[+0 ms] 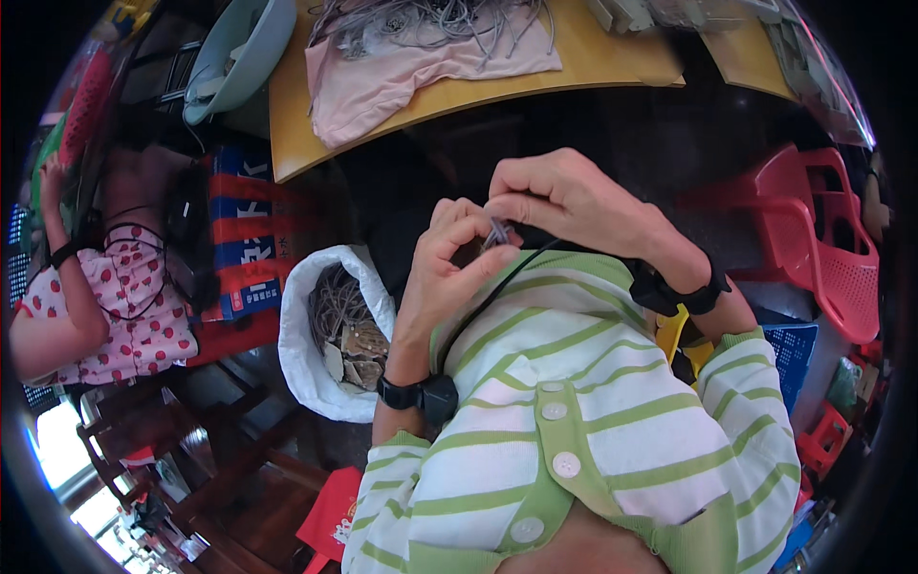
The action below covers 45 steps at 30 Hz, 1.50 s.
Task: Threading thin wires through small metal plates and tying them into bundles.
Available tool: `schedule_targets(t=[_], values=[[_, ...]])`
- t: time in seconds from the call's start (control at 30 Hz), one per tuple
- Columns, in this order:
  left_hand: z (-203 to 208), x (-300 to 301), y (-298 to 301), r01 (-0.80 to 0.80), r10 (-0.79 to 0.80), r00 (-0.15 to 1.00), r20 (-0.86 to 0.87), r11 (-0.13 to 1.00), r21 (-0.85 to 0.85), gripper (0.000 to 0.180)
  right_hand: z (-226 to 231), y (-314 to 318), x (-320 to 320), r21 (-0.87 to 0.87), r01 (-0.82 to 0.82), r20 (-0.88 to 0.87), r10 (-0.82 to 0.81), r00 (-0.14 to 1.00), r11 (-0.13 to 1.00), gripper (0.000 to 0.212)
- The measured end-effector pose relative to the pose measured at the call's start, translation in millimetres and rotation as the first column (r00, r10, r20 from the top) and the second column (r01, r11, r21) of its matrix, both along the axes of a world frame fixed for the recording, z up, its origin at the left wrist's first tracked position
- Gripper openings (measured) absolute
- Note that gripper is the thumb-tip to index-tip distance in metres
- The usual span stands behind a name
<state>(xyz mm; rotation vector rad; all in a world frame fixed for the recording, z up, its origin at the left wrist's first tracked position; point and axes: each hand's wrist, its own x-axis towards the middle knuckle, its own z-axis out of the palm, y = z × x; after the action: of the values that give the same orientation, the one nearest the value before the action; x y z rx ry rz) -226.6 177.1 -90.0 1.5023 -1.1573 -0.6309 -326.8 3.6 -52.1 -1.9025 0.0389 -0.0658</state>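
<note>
My left hand is raised in front of my lap, its thumb and fingers closed on a small bunch of grey cord. Right beside it is my right hand, bent at the wrist, thumb and forefinger pinched together just above the cord. Whatever lies within that pinch is hidden. Both wrists wear black bands. To the left of my left forearm stands a white sack, holding a tangle of grey cords and several flat brownish pieces.
Ahead is a wooden table bearing a pink cloth piled with grey cords. A pale basin is at far left. A person in a strawberry-print garment sits left, near a blue-and-red box. A red plastic chair stands right.
</note>
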Motion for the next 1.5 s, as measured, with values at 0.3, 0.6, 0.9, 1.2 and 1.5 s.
schedule_targets(t=[0.3,0.6,0.9,1.2,1.5], values=[[-12.4,-7.8,0.2,-0.020,0.031,0.990,-0.137,0.997,0.081,0.013,-23.9,9.2,-12.7,-0.148,0.071,0.072,-0.061,0.996,0.986,0.017],[-28.6,-10.4,5.3,-0.109,0.224,0.881,-0.417,0.954,0.280,0.007,-28.4,19.7,-21.8,-0.103,0.091,-0.115,-0.103,0.988,0.990,0.019],[-29.9,-13.1,9.5,-0.116,0.227,0.906,-0.358,0.945,0.306,0.009,-22.7,6.5,-23.5,-0.225,-0.020,-0.059,0.007,0.998,0.974,0.014],[-33.6,-11.7,17.0,-0.012,0.151,0.874,-0.463,0.957,0.289,0.013,-33.7,7.0,-19.4,-0.153,-0.106,0.194,0.135,0.972,0.983,0.016],[-12.7,-21.5,10.7,-0.180,0.225,0.673,-0.704,0.974,0.139,0.015,-45.6,9.9,-29.9,0.200,-0.083,-0.212,0.126,0.969,0.976,0.038]])
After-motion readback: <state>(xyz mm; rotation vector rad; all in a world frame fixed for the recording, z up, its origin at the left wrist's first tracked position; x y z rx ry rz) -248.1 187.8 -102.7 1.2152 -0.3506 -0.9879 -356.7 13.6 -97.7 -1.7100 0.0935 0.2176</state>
